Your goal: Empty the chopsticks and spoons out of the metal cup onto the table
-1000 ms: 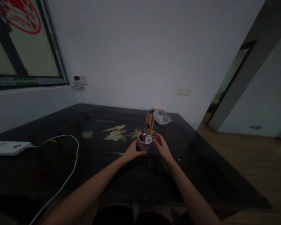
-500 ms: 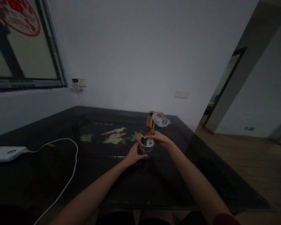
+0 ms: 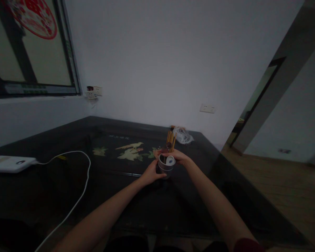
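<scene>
A metal utensil cup (image 3: 166, 172) stands upright over the dark table (image 3: 136, 206). My left hand (image 3: 151, 172) is wrapped round its left side, thumb across the front. Several wooden chopsticks (image 3: 171, 137) stick up at the back of the cup, beside a dark spoon head (image 3: 169, 144). Inside the rim lies a white piece with a blue mark (image 3: 170, 161), perhaps a ceramic spoon. My right hand (image 3: 175, 155) reaches over the far rim, its fingers closed about a spoon's upper part; the fingers partly hide it.
A crumpled clear plastic bag (image 3: 183, 135) lies behind the cup near the wall. At the left is a white device (image 3: 12, 164) with a white cable (image 3: 87, 176) curving toward me. Wall sockets (image 3: 207, 108) sit above the table's back edge.
My right fingers have moved over the spoon head that showed at the cup's left side and now cover part of it. My left hand keeps its hold. The view has shifted slightly.
</scene>
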The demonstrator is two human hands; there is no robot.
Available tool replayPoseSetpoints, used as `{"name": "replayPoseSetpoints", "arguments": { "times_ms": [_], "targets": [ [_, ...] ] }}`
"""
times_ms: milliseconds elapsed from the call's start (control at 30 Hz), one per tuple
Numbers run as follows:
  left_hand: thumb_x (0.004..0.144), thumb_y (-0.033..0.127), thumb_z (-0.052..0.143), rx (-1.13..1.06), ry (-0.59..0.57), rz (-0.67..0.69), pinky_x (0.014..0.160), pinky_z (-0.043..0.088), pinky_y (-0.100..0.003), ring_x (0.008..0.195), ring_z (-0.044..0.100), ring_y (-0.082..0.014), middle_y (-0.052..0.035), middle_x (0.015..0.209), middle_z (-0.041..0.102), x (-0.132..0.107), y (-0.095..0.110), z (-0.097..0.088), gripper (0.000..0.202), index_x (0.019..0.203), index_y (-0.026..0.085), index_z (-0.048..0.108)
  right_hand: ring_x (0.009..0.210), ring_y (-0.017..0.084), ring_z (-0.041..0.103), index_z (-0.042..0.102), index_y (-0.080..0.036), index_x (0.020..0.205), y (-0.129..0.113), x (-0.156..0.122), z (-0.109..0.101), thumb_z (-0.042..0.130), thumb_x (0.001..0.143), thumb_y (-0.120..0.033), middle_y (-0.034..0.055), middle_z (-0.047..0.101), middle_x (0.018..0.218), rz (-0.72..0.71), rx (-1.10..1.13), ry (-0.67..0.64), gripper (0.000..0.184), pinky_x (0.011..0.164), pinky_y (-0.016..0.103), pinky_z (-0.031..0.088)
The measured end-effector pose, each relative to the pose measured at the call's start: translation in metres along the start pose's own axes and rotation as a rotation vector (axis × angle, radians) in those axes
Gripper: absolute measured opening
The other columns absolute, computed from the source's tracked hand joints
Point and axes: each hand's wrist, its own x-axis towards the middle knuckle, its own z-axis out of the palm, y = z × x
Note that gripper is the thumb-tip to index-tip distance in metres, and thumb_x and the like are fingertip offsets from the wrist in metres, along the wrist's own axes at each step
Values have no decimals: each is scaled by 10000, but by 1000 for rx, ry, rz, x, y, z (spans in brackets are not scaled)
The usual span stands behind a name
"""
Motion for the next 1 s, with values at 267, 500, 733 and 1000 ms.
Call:
{"name": "replayPoseSetpoints", "arguments": {
  "times_ms": [267,500,733,1000],
  "targets": [
    [599,315,799,1,-20,13,1037,354,-456,1210,479,-301,-180,1312,493,1,4,-1,804,1289,123,433,816,168,661,689,-130,976,5,1,-4,820,568,-322,78,712,956,0,-78,14,470,813,318,502],
    [601,319,798,-8,-10,23,1039,349,-469,1213,476,-307,-156,1310,503,1,3,0,800,1299,159,441,812,177,665,702,-129,903,3,-1,2,805,582,-341,86,719,943,-46,-44,58,399,800,316,506],
    [601,321,796,-36,-5,-10,1026,361,-468,1198,487,-307,-154,1283,525,-1,5,0,765,1271,151,470,817,199,678,693,-133,852,-4,-5,7,797,591,-353,99,723,942,-94,-12,87,357,823,345,515],
    [612,311,789,1,-11,24,1010,378,-447,1173,502,-289,-139,1275,528,-1,7,-1,736,1258,156,471,766,214,683,662,-137,766,-16,-11,13,781,617,-431,123,726,900,-97,-9,99,350,802,368,533]
  ]
}}
